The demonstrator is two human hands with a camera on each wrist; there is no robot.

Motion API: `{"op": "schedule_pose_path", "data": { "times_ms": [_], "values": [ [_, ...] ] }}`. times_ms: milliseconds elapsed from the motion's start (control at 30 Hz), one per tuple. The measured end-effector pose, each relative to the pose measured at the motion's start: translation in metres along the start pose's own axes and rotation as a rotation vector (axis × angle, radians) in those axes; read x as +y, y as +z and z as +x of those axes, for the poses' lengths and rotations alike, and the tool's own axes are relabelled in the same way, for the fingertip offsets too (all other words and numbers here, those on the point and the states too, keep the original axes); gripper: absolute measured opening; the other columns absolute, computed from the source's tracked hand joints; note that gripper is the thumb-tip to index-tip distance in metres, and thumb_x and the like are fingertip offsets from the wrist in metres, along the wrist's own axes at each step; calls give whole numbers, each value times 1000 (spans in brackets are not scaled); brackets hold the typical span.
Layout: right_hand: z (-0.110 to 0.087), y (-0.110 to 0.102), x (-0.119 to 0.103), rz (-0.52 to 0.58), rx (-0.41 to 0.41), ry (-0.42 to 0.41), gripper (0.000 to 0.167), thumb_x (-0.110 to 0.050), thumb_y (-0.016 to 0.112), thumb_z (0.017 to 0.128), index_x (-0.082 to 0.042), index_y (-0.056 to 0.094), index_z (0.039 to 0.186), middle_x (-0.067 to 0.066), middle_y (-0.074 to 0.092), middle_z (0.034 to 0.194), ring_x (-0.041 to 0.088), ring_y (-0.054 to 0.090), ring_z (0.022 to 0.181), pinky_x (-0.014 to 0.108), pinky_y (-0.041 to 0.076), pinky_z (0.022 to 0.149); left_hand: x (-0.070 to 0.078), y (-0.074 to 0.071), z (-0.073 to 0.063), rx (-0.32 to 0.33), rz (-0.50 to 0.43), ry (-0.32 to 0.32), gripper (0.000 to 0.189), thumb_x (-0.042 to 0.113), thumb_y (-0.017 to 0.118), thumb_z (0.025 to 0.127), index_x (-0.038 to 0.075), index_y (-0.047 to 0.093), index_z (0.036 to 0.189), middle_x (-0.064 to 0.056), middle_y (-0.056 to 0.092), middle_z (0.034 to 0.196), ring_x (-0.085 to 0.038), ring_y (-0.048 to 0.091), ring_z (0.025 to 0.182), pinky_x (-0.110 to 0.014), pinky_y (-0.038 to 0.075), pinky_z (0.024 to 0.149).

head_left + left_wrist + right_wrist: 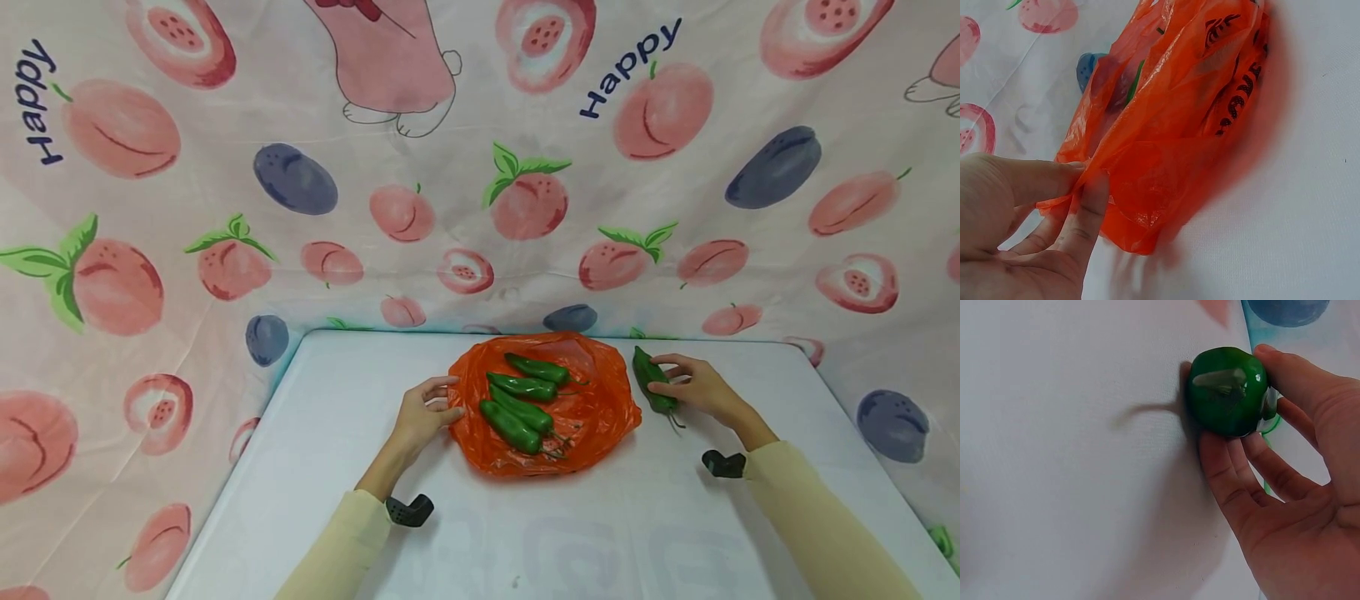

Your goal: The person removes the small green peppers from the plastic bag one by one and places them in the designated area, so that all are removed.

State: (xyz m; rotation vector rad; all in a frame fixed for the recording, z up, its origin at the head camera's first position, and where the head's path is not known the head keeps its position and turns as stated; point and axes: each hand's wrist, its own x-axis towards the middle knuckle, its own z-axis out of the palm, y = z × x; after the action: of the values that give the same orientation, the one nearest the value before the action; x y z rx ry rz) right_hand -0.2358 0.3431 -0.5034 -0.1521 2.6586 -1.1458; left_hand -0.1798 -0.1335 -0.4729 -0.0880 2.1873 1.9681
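Several green peppers (525, 387) lie on a spread orange plastic bag (592, 425) in the middle of the white table, their stems toward the right. My left hand (422, 414) pinches the bag's left edge; in the left wrist view thumb and fingers (1088, 215) close on the thin plastic (1166, 125), which bears black print. To the right of the bag, my right hand (693, 387) holds one more green pepper (651, 379) between thumb and fingers. The right wrist view shows this pepper (1225, 394) from its stem end, close over the white surface.
The white table (315, 450) ends at the back against a pink cloth (465, 325) printed with peaches and plums. A small black device (410, 510) sits at the left wrist and another (724, 463) at the right.
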Motion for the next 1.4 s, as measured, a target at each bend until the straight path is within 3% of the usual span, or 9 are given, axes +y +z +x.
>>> {"op": "schedule_pose_path", "data": {
  "times_ms": [200,433,567,833,1400],
  "values": [
    [0,-1,-2,-13,-5,-8,68,-41,74,95,-4,51,147,31,56,133,46,54,120,55,55,94,1,-1,-1,-4,-2,-4,51,-12,72,88,-1,61,137,-22,59,119,-19,68,89,-35,61,78],
    [1,-6,-4,-31,-47,-17,68,-38,75,94,-3,51,147,32,57,132,45,56,118,47,59,88,-22,-4,15,5,0,-15,53,-11,75,87,1,61,137,-20,60,118,-17,68,88,-36,61,76],
    [0,-12,-7,-52,-69,-43,65,-33,76,95,-3,52,146,31,60,129,42,61,112,41,61,81,-28,-5,18,7,-10,-16,53,-9,76,87,4,63,136,-18,60,118,-17,67,86,-36,61,75],
    [-5,-27,-19,-115,-113,-102,61,-30,74,96,0,50,144,31,62,124,37,65,103,42,62,77,-28,-6,18,-9,-3,-5,50,-8,75,88,6,64,135,-17,59,117,-19,68,84,-35,61,76],
    [-18,-43,-43,-202,-68,-151,59,-27,75,95,-4,53,144,31,62,126,37,69,100,44,62,76,-28,-6,19,-11,4,-1,49,-7,74,89,6,63,135,-17,60,116,-18,68,81,-33,61,72]
  ]
}}
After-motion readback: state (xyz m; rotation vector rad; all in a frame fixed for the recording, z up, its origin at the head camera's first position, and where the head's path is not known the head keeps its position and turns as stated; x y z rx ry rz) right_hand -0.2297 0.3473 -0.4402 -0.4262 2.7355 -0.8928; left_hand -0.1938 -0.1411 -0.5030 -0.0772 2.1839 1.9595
